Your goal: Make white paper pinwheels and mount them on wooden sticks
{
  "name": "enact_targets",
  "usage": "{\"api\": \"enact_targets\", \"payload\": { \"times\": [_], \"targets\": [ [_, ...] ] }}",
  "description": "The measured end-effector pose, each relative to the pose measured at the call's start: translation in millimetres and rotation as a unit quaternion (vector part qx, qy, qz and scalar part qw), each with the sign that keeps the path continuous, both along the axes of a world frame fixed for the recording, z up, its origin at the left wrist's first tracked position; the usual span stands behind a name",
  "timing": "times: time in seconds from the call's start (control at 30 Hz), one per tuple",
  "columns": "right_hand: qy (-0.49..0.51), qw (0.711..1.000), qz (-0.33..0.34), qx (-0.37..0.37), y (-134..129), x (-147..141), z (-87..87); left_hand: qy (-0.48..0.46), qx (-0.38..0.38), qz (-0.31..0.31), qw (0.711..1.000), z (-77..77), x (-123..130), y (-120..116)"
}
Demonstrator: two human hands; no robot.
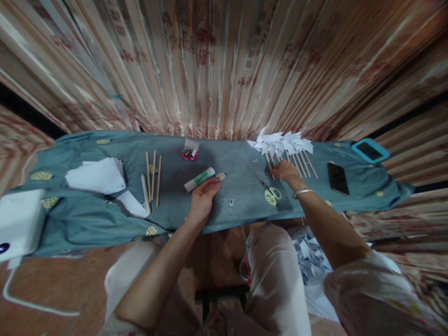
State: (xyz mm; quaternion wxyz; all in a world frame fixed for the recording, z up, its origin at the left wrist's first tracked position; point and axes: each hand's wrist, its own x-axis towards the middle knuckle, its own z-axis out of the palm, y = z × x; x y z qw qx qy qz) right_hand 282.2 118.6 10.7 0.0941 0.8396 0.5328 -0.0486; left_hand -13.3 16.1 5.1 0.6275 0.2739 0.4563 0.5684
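My left hand [205, 193] hovers over the middle of the cloth, fingers stretched out and holding nothing. Just beyond it is a glue stick [199, 179] with a green and white label; I cannot tell whether the fingers touch it. Over on the right, my right hand [285, 171] has its fingers closed round the wooden stick of a white paper pinwheel [262, 143], the leftmost in a row. More paper pinwheels [297, 143] lie beside it, overlapping, sticks toward me. Scissors [271, 191] with yellow-green handles lie just below the right hand.
Left on the cloth-covered table [238, 163] are a stack of white paper [98, 176], several wooden sticks [152, 179] and a white device [21, 224]. A small red box [190, 150] of pins stands open at the back. A phone [338, 178] and blue-framed device [370, 150] lie right.
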Motion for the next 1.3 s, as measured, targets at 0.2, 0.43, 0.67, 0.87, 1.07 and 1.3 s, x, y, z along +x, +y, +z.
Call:
{"api": "enact_targets", "payload": {
  "times": [0.2, 0.43, 0.67, 0.87, 1.07, 1.3],
  "targets": [
    [-0.015, 0.999, 0.025, 0.015, -7.7, 0.8, 5.3, -0.003, 0.003, 0.001, 1.0, 1.6, -0.9, -0.1],
    [-0.005, 0.989, 0.116, 0.088, -48.4, -29.7, 17.5, -0.001, 0.016, -0.005, 1.0, 3.0, -6.3, -7.0],
    [0.177, 0.923, 0.276, 0.199, -82.0, -124.7, -18.0, 0.05, 0.055, 0.002, 0.997, -0.5, -21.6, -12.2],
    [0.202, 0.917, 0.256, 0.23, -81.8, -153.4, -57.1, 0.072, 0.046, 0.014, 0.996, 5.1, -44.3, -19.4],
    [0.159, 0.92, 0.254, 0.253, -83.5, -158.3, -70.0, 0.049, 0.053, -0.023, 0.997, 39.8, -54.2, -44.4],
    [0.141, 0.927, 0.248, 0.243, -83.6, -161.1, -67.9, 0.009, 0.154, -0.1, 0.983, 94.0, -57.7, -88.7]
  ]
}}
